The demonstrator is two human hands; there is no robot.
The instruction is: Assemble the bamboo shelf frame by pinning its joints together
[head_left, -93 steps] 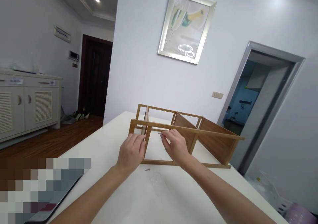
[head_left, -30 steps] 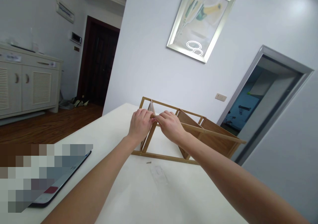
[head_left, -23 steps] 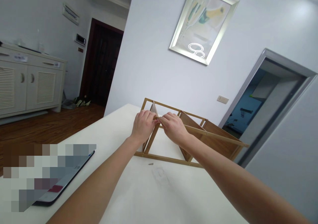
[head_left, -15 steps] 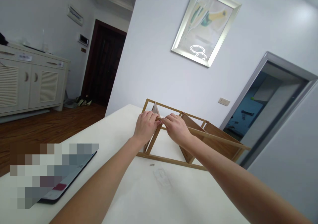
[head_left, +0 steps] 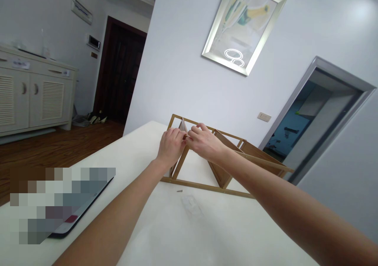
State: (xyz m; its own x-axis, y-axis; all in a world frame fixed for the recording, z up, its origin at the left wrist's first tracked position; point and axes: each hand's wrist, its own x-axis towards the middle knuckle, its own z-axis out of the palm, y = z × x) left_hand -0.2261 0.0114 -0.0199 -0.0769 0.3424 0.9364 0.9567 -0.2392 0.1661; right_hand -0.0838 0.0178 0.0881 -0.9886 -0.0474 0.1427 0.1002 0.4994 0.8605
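A brown wooden shelf frame (head_left: 203, 187) lies on its side on the white table (head_left: 165, 238). My left hand (head_left: 172, 145) is closed round the end of its near upper bar, at the corner joint. Beside it, my right hand (head_left: 205, 143) has thumb and forefinger pinched together at the same joint, its other fingers partly lifted. Whatever sits between those right fingertips is too small and hidden to name. In front of the frame a small screw (head_left: 179, 191) lies loose on the tabletop. Close by is a clear plastic bag (head_left: 191, 206).
A flat dark-edged object (head_left: 62, 230), mostly blurred out by blocks, lies at the table's left. Behind the frame rises a wall with a framed picture (head_left: 248, 18) and a switch plate (head_left: 264, 117). A white cabinet (head_left: 56, 96) stands far left, and a doorway (head_left: 295, 112) opens at right.
My right hand's fingers have lifted and spread somewhat at the joint, while my left hand keeps its hold. The whole view has shifted slightly.
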